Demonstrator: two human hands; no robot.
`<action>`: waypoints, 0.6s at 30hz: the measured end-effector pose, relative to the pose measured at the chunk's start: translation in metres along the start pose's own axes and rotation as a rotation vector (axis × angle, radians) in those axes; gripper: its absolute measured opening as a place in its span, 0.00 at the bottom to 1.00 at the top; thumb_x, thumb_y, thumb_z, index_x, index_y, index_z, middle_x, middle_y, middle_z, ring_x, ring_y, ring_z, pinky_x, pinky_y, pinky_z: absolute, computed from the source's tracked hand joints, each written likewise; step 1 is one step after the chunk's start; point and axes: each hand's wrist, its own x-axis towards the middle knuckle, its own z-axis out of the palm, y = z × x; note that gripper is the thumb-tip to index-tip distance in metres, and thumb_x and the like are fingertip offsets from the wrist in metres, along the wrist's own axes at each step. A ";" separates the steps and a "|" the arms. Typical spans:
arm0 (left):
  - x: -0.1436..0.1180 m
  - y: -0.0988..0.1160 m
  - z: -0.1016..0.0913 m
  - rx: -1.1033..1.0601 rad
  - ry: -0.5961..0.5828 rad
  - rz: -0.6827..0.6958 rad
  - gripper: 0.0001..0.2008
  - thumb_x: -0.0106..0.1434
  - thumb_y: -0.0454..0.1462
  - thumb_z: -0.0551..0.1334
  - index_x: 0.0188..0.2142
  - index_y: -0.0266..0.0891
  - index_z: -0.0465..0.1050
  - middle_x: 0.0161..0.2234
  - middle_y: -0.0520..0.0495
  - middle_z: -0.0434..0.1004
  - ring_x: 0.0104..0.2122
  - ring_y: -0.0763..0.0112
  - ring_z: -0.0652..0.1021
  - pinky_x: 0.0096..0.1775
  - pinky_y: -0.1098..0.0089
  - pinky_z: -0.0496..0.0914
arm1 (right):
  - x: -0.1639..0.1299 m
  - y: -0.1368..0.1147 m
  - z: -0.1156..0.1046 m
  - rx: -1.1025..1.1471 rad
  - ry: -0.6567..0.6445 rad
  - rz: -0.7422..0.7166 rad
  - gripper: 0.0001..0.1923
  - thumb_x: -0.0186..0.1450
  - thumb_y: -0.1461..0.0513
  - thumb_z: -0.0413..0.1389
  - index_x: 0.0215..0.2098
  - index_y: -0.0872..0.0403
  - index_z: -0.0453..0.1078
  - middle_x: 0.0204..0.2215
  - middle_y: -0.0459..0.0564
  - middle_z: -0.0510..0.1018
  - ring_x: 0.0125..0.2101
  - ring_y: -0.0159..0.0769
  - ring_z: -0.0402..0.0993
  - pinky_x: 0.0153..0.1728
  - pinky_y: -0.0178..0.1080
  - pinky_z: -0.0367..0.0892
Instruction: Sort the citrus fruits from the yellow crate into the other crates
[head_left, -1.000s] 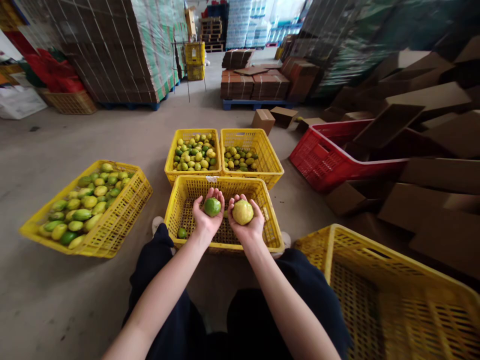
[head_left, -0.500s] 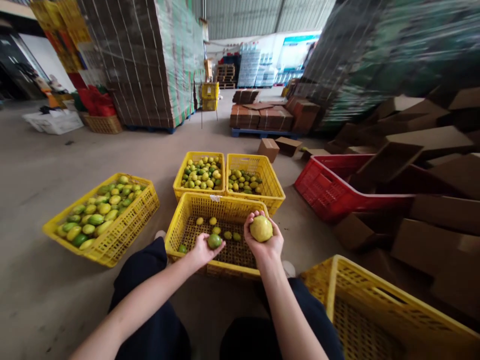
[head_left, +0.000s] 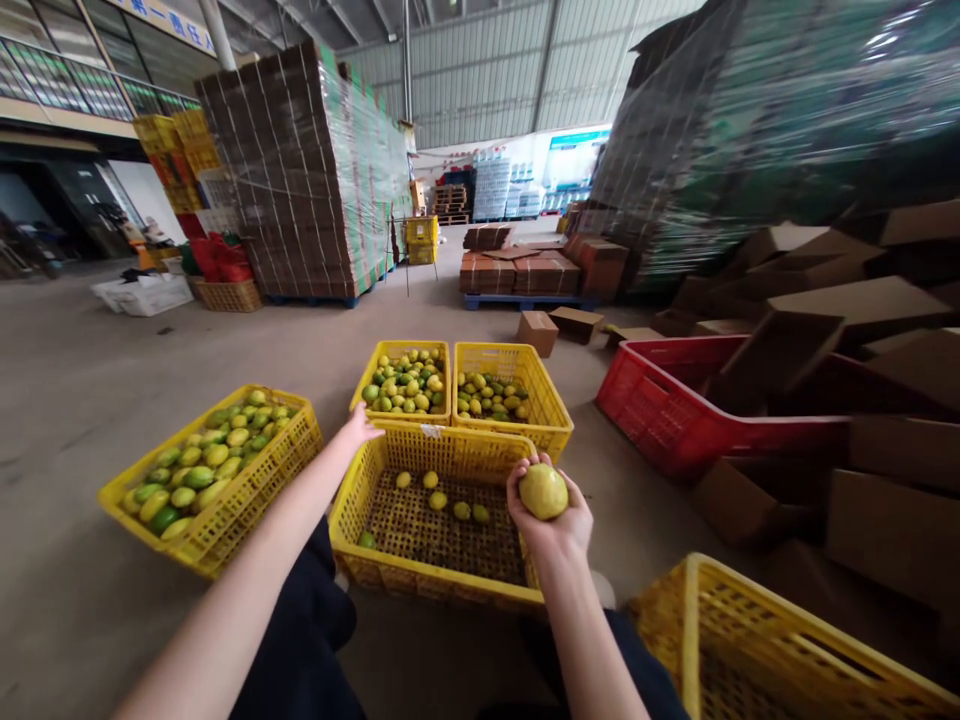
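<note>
My right hand (head_left: 559, 520) is cupped, palm up, around a big yellow lemon (head_left: 543, 491) above the right end of the near yellow crate (head_left: 435, 580). On that crate's slatted bottom lie several scattered lemons (head_left: 438, 501), yellow and green. My left hand (head_left: 358, 428) reaches out to the front left corner of the back left crate (head_left: 401, 419), which is filled with yellow and green lemons (head_left: 409, 385). Its visible fingers are apart, and no fruit shows in them. Beside that crate, the back right crate (head_left: 551, 395) holds a lower layer of lemons (head_left: 491, 397).
A crate heaped with lemons (head_left: 199, 470) stands tilted in view at left. Another yellow crate (head_left: 750, 610) is at lower right. A red crate (head_left: 652, 420) and loose cardboard boxes (head_left: 885, 480) crowd the right side. Wrapped pallet stacks (head_left: 292, 180) rise behind.
My left hand has moved forward and left, from over the near crate to the back left crate; the green lemon it held no longer shows. My right hand still holds its lemon. The view has tilted up.
</note>
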 end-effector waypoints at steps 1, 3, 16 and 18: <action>-0.003 -0.012 -0.008 0.057 0.017 -0.051 0.15 0.66 0.42 0.52 0.50 0.38 0.62 0.46 0.36 0.68 0.45 0.58 0.76 0.40 0.59 0.74 | 0.000 0.000 0.001 -0.006 0.002 0.004 0.13 0.57 0.66 0.48 0.38 0.52 0.71 0.25 0.47 0.79 0.26 0.33 0.77 0.24 0.34 0.76; -0.012 -0.041 -0.024 0.171 0.005 -0.153 0.11 0.63 0.39 0.56 0.44 0.37 0.66 0.41 0.36 0.71 0.40 0.57 0.77 0.39 0.57 0.74 | 0.001 0.003 0.000 -0.024 -0.004 0.009 0.13 0.58 0.66 0.48 0.38 0.52 0.71 0.25 0.48 0.79 0.26 0.33 0.77 0.24 0.34 0.76; -0.027 -0.091 -0.038 0.638 -0.192 -0.138 0.03 0.56 0.36 0.62 0.27 0.40 0.71 0.29 0.47 0.75 0.30 0.64 0.75 0.42 0.66 0.65 | 0.042 0.074 -0.071 -0.514 0.140 0.241 0.07 0.61 0.66 0.49 0.34 0.56 0.69 0.22 0.50 0.77 0.24 0.38 0.77 0.24 0.41 0.75; -0.029 -0.087 -0.038 0.681 -0.217 -0.089 0.03 0.55 0.37 0.62 0.27 0.40 0.71 0.30 0.48 0.75 0.32 0.65 0.75 0.43 0.67 0.64 | 0.048 0.084 -0.085 -0.571 0.186 0.251 0.08 0.62 0.69 0.47 0.32 0.57 0.68 0.19 0.48 0.74 0.22 0.38 0.76 0.22 0.42 0.74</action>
